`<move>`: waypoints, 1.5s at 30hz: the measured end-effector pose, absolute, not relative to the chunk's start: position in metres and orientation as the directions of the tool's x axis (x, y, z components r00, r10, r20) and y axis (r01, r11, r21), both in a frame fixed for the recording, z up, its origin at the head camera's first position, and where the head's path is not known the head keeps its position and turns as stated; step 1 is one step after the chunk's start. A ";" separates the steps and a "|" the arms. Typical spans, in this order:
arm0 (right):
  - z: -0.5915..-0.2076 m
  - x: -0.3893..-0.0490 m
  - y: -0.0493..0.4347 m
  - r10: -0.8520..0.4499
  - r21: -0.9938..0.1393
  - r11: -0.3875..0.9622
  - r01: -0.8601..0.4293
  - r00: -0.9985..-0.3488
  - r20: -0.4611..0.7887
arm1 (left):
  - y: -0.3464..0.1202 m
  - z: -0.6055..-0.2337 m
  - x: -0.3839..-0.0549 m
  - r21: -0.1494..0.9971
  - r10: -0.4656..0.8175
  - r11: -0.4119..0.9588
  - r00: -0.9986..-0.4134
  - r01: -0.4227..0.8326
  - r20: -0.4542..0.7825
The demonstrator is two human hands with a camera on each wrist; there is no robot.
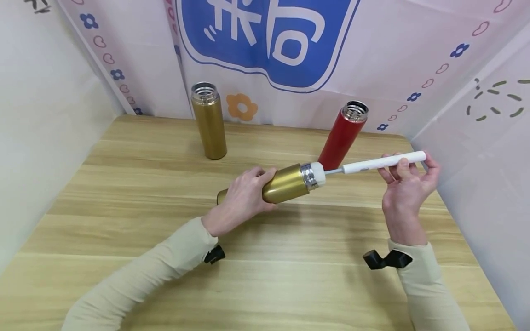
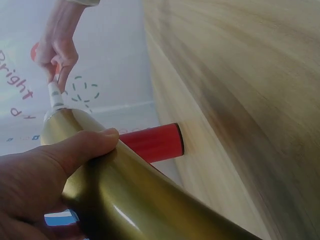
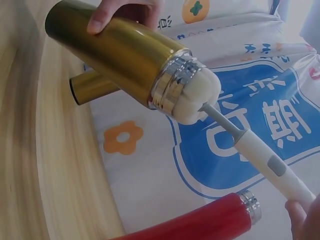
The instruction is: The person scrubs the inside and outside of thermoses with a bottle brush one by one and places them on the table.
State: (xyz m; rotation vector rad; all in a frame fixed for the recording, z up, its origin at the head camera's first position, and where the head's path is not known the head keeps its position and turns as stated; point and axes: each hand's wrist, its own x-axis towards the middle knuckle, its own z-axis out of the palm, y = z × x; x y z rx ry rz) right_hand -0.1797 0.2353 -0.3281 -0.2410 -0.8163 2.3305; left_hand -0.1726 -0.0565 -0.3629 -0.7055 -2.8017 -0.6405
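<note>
My left hand [image 1: 243, 195] grips a gold thermos flask [image 1: 287, 184] round its body, holding it tilted above the table with its steel mouth toward the right. In the right wrist view, the white sponge head [image 3: 200, 95] of a bottle brush sits at the flask's mouth, partly inside and bulging out. A thin grey stem joins it to the brush's white handle [image 1: 372, 163]. My right hand [image 1: 407, 188] holds the far end of that handle between thumb and fingers. How deep the sponge reaches is hidden by the flask.
Behind, at the left, stands a second gold flask [image 1: 212, 126], uncapped. A red flask [image 1: 342, 135], also uncapped, stands just beyond the brush stem. The wooden table [image 1: 269, 285] meets a printed cloth [image 1: 145, 69] at the back and white panels at both sides.
</note>
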 end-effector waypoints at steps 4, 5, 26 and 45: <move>-0.332 -0.178 0.231 0.621 -0.634 -0.583 -0.508 -0.782 0.055 | -0.056 -0.365 -0.172 0.364 0.409 0.800 -0.877 0.477 0.251; -0.333 -0.178 0.230 0.618 -0.639 -0.578 -0.507 -0.783 0.061 | -0.055 -0.366 -0.172 0.364 0.409 0.801 -0.878 0.475 0.248; -0.340 -0.176 0.214 0.589 -0.679 -0.556 -0.480 -0.804 0.086 | -0.050 -0.366 -0.172 0.359 0.407 0.801 -0.876 0.479 0.261; -0.363 -0.178 0.173 0.515 -0.778 -0.507 -0.371 -0.854 0.072 | -0.031 -0.364 -0.172 0.337 0.464 0.781 -0.849 0.526 0.251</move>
